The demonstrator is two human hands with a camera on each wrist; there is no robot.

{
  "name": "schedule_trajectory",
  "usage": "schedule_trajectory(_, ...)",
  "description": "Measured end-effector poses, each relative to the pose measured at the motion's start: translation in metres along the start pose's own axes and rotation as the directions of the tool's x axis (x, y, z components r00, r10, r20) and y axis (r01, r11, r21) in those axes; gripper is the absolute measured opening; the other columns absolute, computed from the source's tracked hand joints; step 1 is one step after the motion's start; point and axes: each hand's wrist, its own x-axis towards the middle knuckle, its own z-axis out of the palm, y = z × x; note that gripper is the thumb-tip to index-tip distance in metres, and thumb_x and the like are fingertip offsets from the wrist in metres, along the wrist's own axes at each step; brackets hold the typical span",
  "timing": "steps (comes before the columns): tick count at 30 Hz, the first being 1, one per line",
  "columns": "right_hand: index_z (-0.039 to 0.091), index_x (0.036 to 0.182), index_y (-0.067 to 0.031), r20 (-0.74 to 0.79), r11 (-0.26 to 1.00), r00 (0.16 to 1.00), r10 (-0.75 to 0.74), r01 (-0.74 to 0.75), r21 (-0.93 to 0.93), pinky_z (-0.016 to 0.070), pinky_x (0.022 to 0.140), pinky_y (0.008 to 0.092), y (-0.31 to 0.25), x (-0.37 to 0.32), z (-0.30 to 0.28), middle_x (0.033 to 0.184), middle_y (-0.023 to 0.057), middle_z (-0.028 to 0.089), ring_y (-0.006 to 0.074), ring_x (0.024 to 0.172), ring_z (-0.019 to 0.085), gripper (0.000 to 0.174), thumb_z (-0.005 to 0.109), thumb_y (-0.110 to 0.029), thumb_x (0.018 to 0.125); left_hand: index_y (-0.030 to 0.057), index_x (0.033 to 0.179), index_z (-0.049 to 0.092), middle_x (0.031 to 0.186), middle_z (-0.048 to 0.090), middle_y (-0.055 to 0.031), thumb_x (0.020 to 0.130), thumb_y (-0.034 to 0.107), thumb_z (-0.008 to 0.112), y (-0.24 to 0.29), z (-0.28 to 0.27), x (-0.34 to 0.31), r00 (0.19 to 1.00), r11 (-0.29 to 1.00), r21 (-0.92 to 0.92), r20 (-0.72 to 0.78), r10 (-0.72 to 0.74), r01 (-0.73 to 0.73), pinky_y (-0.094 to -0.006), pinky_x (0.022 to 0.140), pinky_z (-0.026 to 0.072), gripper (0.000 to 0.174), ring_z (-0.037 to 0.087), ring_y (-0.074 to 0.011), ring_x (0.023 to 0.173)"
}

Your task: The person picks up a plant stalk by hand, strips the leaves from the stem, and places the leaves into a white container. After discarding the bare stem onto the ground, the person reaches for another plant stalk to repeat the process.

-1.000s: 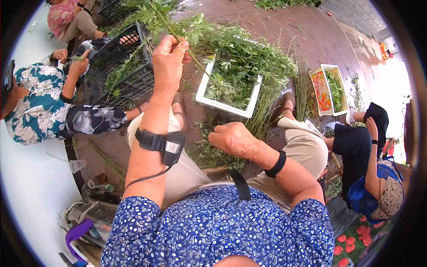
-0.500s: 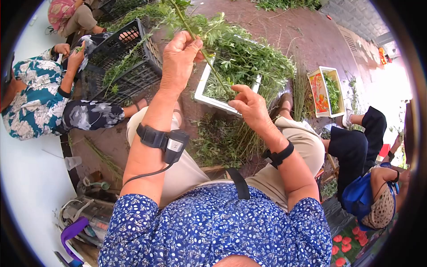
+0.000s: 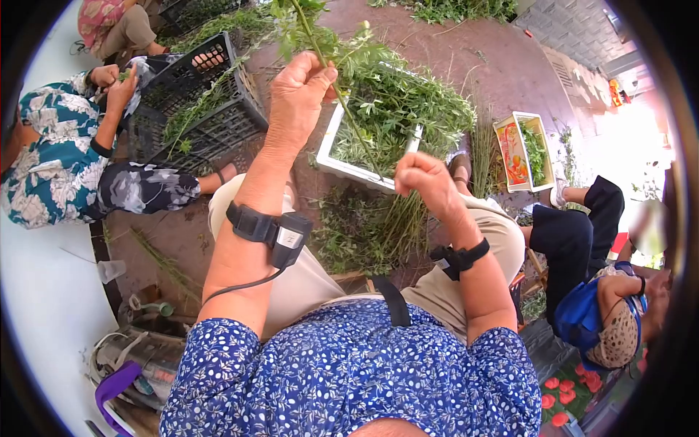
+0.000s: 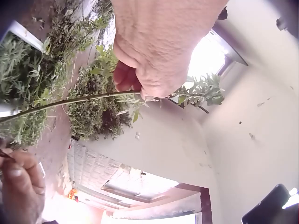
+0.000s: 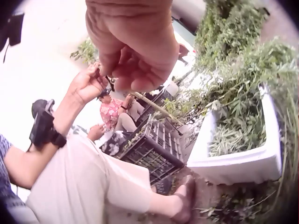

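My left hand (image 3: 300, 95), raised in front of me, pinches a long green leafy stem (image 3: 352, 120) between thumb and fingers. The stem's leafy tip points up and away, while its bare lower end slants down over the front of a white box (image 3: 348, 170) heaped with cut greenery (image 3: 397, 109). Near that lower end is my right hand (image 3: 429, 182), its fingers curled. A small dark, thin piece (image 4: 6, 155) shows between its thumb and forefinger in the left wrist view; its kind is too blurred to tell.
Black crates (image 3: 251, 109) with greenery stand at the left, beside a person in a floral shirt (image 3: 54, 156). Stripped stems (image 3: 408, 226) lie below the white box. At the right are a fruit-printed carton (image 3: 515, 153) of leaves and another seated person (image 3: 615, 313).
My left hand has moved right with the stem. My right hand rose to the stem's lower end, fingers extended, then drew slightly right and down and curled.
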Motion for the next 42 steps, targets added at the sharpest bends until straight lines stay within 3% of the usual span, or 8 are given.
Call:
schedule_trajectory(2,0.056,0.073,-0.0036,0.08,0.925,0.995,0.056,-0.022,-0.38,0.04,0.057,0.0219,0.009,-0.008,0.005,0.067,-0.0011,0.054,0.0063,0.062,0.048,0.013,0.064,-0.012,0.08,0.0031,0.088,0.057,0.074,0.055,0.0015,0.088,0.01,0.057,0.0,0.0,0.002,0.999,0.999,0.028,-0.023,-0.025,0.026,-0.021,0.058,0.047,0.007,0.054,-0.0068,0.062)
schedule_trajectory(7,0.059,0.084,-0.0004,0.015,0.864,1.0,-0.011,0.017,-0.503,0.0425,0.061,0.0234,0.021,-0.023,0.031,0.069,-0.0003,0.054,0.0073,0.065,0.049,0.011,0.064,-0.007,0.077,0.0033,0.087,0.057,0.074,0.055,0.0016,0.088,0.01,0.057,0.004,0.0,0.0,0.998,0.999,-0.002,-0.015,-0.054,0.054,-0.0209,0.058,0.0474,0.007,0.054,-0.0067,0.063)
schedule_trajectory(9,0.058,0.098,-0.0016,-0.074,0.73,0.951,-0.302,0.18,-0.66,0.0444,0.064,0.0253,0.018,-0.019,0.031,0.071,0.0044,0.056,0.0111,0.066,0.052,0.02,0.06,-0.006,0.079,0.0034,0.087,0.057,0.074,0.054,0.0017,0.088,0.011,0.057,0.003,0.002,0.0,0.999,0.999,-0.02,-0.001,-0.051,0.051,-0.0208,0.059,0.0475,0.007,0.054,-0.0067,0.063)
schedule_trajectory(18,0.053,0.121,-0.0074,0.066,0.719,0.996,-0.066,0.093,-0.688,0.0385,0.054,0.0217,-0.018,0.001,0.026,0.066,-0.0028,0.048,0.0067,0.059,0.045,0.038,0.049,-0.008,0.083,0.0044,0.093,0.059,0.08,0.059,0.0007,0.088,0.011,0.057,0.013,0.004,-0.009,0.979,0.988,-0.136,0.199,-0.04,0.069,-0.0219,0.064,0.0482,0.009,0.056,-0.0069,0.07)
schedule_trajectory(20,0.055,0.12,-0.0101,0.071,0.797,0.976,0.207,-0.126,-0.59,0.0402,0.056,0.0237,-0.029,-0.001,0.027,0.069,-0.0015,0.049,0.0079,0.06,0.044,0.04,0.051,-0.008,0.08,0.0027,0.092,0.059,0.077,0.059,-0.0003,0.088,0.01,0.055,0.015,0.006,-0.01,0.969,0.971,-0.217,0.244,-0.041,0.096,-0.024,0.063,0.0474,0.009,0.056,-0.009,0.068)
schedule_trajectory(24,0.06,0.113,-0.0109,0.184,0.803,0.915,0.359,-0.202,-0.561,0.0336,0.05,0.0197,-0.044,-0.004,0.036,0.067,-0.0053,0.046,0.0044,0.054,0.037,0.036,0.051,-0.007,0.079,0.003,0.093,0.059,0.078,0.06,-0.001,0.089,0.011,0.055,0.013,0.007,-0.01,0.941,0.958,-0.268,0.337,-0.003,0.099,-0.0243,0.063,0.0476,0.01,0.057,-0.0098,0.068)
schedule_trajectory(34,0.061,0.086,-0.0029,0.385,0.94,0.894,0.231,-0.102,-0.327,0.0382,0.055,0.0199,-0.028,-0.006,0.027,0.074,-0.0029,0.056,0.0048,0.057,0.043,0.009,0.057,-0.006,0.08,0.0037,0.098,0.057,0.084,0.06,-0.0046,0.087,0.014,0.058,0.013,-0.003,-0.011,0.853,0.833,-0.503,0.516,0.078,0.229,-0.0284,0.07,0.0494,0.015,0.061,-0.0178,0.076)
schedule_trajectory(42,0.062,0.083,-0.0028,0.065,0.765,0.998,-0.024,0.06,-0.641,0.0419,0.055,0.0221,-0.02,-0.011,0.026,0.069,-0.0016,0.056,0.0048,0.064,0.05,0.006,0.059,-0.007,0.081,0.0048,0.096,0.058,0.083,0.06,-0.0023,0.087,0.015,0.058,0.007,-0.002,-0.005,0.9,0.915,-0.37,0.435,0.019,0.16,-0.0262,0.066,0.0504,0.014,0.061,-0.014,0.072)
